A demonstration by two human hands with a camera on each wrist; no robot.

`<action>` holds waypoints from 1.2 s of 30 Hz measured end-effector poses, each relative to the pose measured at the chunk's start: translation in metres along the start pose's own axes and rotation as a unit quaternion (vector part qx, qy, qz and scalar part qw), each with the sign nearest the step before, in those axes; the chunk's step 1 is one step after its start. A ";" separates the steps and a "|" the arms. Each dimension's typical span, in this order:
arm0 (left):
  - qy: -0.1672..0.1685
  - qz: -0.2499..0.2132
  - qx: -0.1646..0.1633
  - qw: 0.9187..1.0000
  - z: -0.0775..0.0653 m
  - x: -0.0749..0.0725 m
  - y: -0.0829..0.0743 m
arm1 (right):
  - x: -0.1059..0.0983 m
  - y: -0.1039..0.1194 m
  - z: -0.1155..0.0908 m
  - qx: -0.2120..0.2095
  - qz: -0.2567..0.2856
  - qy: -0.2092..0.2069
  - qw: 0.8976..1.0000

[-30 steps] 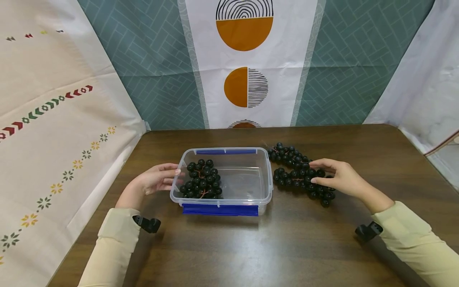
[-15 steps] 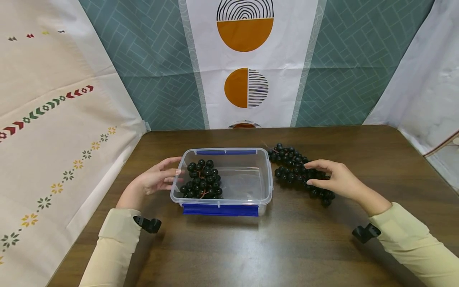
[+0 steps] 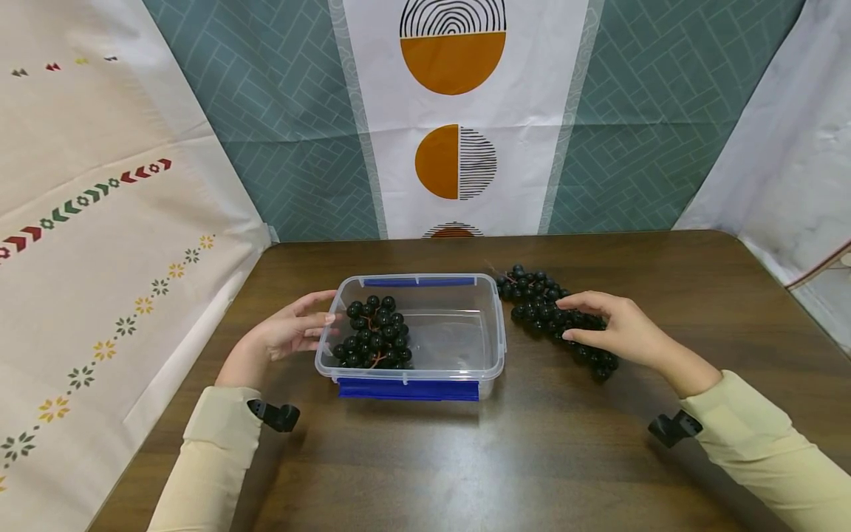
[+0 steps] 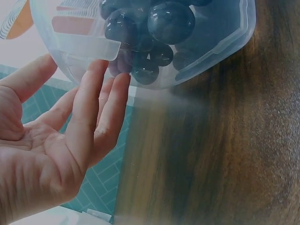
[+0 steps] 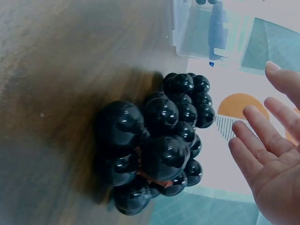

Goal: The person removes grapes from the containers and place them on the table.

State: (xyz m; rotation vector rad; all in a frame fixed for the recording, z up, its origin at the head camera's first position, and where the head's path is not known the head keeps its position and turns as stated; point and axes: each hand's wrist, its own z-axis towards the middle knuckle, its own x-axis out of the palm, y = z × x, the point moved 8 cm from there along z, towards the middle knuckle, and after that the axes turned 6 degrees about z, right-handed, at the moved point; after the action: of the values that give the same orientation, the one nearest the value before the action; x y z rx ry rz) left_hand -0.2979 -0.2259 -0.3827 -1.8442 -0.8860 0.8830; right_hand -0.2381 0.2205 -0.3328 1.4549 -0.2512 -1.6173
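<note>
A clear plastic container (image 3: pixel 442 374) with blue clips stands on the table. Inside its left half lies a bunch of black grapes (image 3: pixel 375 340). My left hand (image 3: pixel 292 329) is at the container's left wall, and its fingertips (image 4: pixel 123 79) meet the plastic with the fingers loosely extended. To the right of the container, a bunch of black grapes (image 3: pixel 595 358) lies on the table, partly hidden under my right hand (image 3: pixel 618 326). That hand hovers with thumb and fingers spread above the grapes; a gap shows between them in the right wrist view.
A second grape bunch (image 3: pixel 521 279) with a thin stem lies behind the first, close to the container's right rim. The brown wooden table (image 3: pixel 412 465) ends at a patterned cloth backdrop (image 3: pixel 279 111). White cloths hang at both sides.
My right hand has shifted slightly left over the grapes, its thumb and fingers still apart. My left hand and the container hold their places.
</note>
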 end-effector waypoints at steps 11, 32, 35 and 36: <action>-0.004 -0.014 -0.010 1.000 0.001 -0.002 0.003 | 0.001 0.021 0.009 -0.048 -0.005 -0.005 0.999; -0.004 -0.023 -0.008 1.000 0.003 -0.003 0.007 | 0.010 0.054 0.031 -0.117 -0.021 0.018 0.993; -0.005 -0.026 -0.009 1.000 0.003 -0.003 0.007 | 0.013 0.058 0.035 -0.127 -0.026 0.026 0.991; -0.005 -0.027 -0.010 1.000 0.003 -0.003 0.007 | 0.014 0.059 0.037 -0.131 -0.027 0.029 0.991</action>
State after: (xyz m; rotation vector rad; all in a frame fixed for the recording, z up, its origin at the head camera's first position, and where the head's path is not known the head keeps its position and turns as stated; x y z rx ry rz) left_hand -0.3006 -0.2297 -0.3895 -1.8252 -0.9492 0.8545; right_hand -0.2400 0.1622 -0.2916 1.3126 0.0353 -1.5829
